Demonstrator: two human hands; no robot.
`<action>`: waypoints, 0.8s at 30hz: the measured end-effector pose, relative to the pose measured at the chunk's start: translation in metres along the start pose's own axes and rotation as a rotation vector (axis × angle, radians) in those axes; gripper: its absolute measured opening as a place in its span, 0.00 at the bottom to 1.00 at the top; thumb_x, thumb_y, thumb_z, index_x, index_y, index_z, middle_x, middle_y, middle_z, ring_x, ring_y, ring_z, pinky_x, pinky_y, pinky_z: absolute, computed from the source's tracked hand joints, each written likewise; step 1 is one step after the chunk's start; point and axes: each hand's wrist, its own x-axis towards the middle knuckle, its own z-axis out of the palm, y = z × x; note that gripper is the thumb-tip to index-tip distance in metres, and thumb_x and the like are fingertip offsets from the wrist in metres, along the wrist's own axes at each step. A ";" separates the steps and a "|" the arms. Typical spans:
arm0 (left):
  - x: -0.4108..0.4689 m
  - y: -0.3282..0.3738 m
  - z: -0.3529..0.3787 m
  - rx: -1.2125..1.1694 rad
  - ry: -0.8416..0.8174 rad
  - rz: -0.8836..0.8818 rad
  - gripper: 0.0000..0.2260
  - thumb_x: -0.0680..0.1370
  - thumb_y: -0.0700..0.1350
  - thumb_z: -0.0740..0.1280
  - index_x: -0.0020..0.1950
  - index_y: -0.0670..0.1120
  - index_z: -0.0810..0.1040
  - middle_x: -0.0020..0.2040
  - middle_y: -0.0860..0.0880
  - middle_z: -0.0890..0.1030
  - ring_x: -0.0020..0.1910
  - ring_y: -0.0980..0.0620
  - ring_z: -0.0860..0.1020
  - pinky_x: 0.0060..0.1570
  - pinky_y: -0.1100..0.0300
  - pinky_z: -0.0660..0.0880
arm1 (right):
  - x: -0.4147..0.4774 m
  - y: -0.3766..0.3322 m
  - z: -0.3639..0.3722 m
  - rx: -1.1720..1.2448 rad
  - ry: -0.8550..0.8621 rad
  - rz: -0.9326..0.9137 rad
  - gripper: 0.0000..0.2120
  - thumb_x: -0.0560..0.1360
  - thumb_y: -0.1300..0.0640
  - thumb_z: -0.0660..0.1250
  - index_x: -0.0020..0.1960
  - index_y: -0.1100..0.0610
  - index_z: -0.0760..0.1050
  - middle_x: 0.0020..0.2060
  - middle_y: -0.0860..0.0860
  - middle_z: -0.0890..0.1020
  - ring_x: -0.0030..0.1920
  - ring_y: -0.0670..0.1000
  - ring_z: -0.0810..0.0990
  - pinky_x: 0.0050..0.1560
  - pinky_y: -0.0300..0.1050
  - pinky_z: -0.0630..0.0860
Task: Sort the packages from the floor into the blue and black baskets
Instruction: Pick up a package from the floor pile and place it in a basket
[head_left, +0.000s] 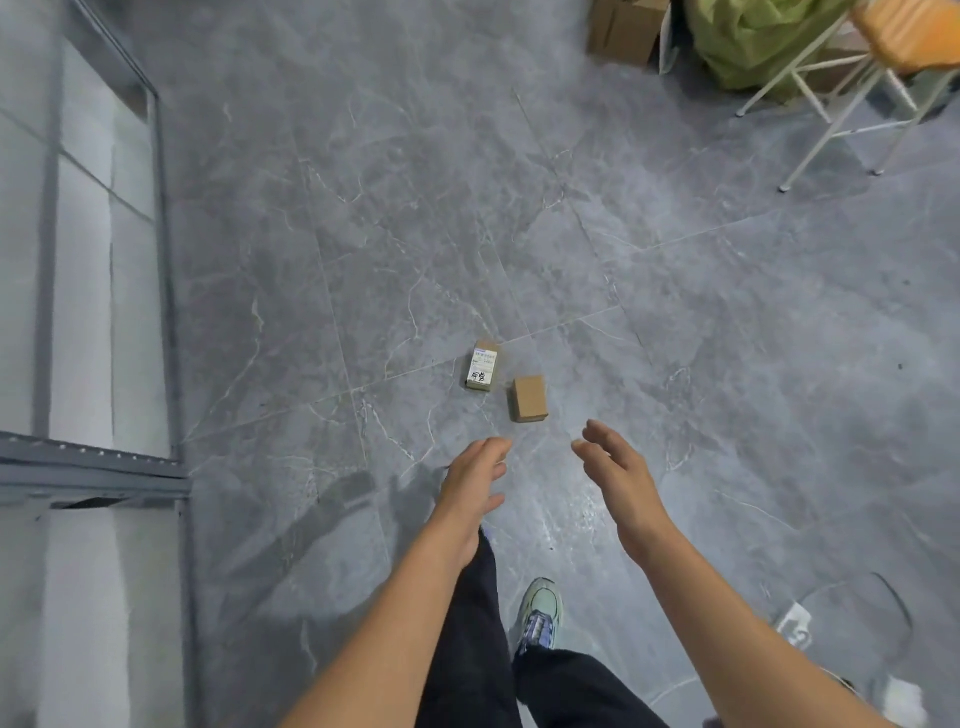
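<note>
Held left hand (475, 470) and right hand (610, 462), fingers spread and empty, near plain package (529, 398) and labelled package (482, 367) just beside it; sorted neither yet.

Just beyond my left hand (475, 480), the small box (487, 346) bears a white label (483, 368) with black handwriting; I cannot read it.

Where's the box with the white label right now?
In the head view, the labelled box lies on the floor, just left of the plain box and ahead of the left hand.
</note>
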 end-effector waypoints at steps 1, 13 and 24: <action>0.018 0.007 0.001 0.005 -0.007 -0.014 0.15 0.82 0.53 0.66 0.67 0.50 0.77 0.63 0.52 0.79 0.65 0.54 0.77 0.68 0.48 0.75 | 0.016 -0.005 0.001 -0.009 0.010 0.014 0.26 0.83 0.51 0.68 0.79 0.51 0.68 0.75 0.47 0.73 0.74 0.53 0.72 0.77 0.56 0.67; 0.225 0.079 0.002 0.158 -0.070 -0.156 0.21 0.71 0.61 0.65 0.60 0.52 0.77 0.63 0.49 0.79 0.61 0.52 0.77 0.64 0.51 0.74 | 0.220 -0.033 0.031 -0.064 0.087 0.195 0.26 0.81 0.53 0.69 0.78 0.54 0.70 0.74 0.49 0.75 0.72 0.52 0.74 0.77 0.57 0.67; 0.434 -0.002 0.024 0.187 0.061 -0.288 0.06 0.81 0.53 0.66 0.46 0.54 0.75 0.57 0.50 0.78 0.60 0.49 0.77 0.67 0.44 0.72 | 0.436 0.084 0.042 -0.151 0.010 0.365 0.32 0.76 0.52 0.71 0.78 0.58 0.69 0.73 0.54 0.76 0.71 0.54 0.75 0.75 0.56 0.70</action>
